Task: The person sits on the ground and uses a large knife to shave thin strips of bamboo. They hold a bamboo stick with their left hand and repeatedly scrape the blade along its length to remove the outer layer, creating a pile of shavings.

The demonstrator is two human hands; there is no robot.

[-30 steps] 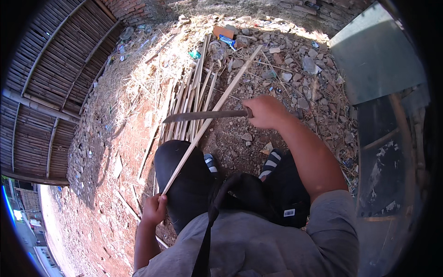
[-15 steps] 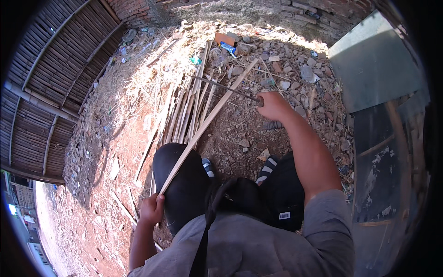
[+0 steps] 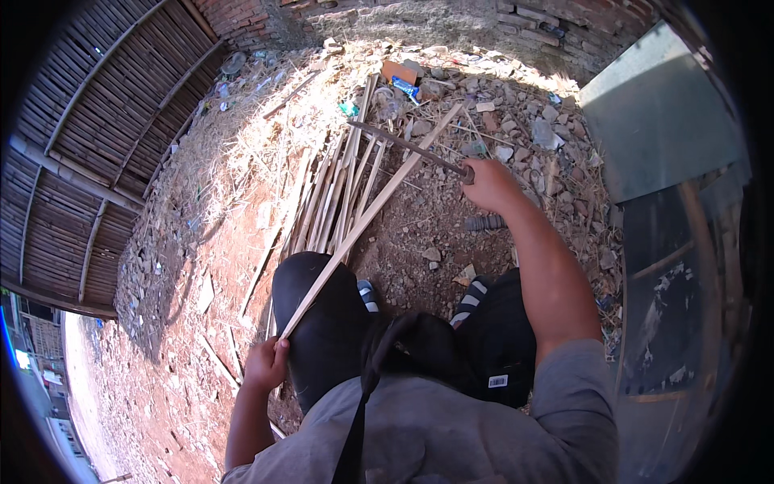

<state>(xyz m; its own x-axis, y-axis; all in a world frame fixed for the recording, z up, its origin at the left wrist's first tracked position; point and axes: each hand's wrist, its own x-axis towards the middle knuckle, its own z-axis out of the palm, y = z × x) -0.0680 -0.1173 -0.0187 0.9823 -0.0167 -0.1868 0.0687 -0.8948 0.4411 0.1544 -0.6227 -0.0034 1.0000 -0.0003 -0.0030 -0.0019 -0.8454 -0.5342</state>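
Observation:
My left hand (image 3: pixel 267 363) grips the near end of a long, pale bamboo strip (image 3: pixel 367 219), which slants up over my left knee toward the far right. In my right hand (image 3: pixel 490 185) is the handle of a machete (image 3: pixel 411 147) with a long dark blade. The blade points to the far left and lies across the strip near its far end, seemingly against it. Beyond my left knee, a bundle of split bamboo strips (image 3: pixel 326 202) rests on the ground, partly behind the held strip.
Stones and rubble (image 3: pixel 524 137) cover the ground at the far right. A woven bamboo wall (image 3: pixel 89 113) stands on the left, a brick wall (image 3: pixel 419 31) at the back. Grey-green sheets (image 3: pixel 665 113) lean on the right. A blue wrapper (image 3: pixel 405 88) lies among the debris.
The machete has turned so more of its blade's flat side shows. The view has shifted slightly; my left hand keeps its hold on the strip.

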